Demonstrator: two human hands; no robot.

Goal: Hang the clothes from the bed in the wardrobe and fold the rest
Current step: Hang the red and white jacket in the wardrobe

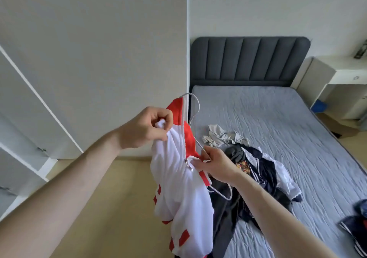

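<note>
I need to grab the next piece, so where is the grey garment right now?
In the head view, the grey garment lies crumpled on the bed, right of centre, just beyond the dark clothes pile and past the right hand.

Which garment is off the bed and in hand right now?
The white-and-red zip jacket, held by both hands with a white hanger; the grey and dark clothes lie on the bed.

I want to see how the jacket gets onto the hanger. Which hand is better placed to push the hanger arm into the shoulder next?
The right hand. It already grips the white hanger by its wire at the zipper, while the left hand is pinching the red and white jacket up by its fabric.
</note>
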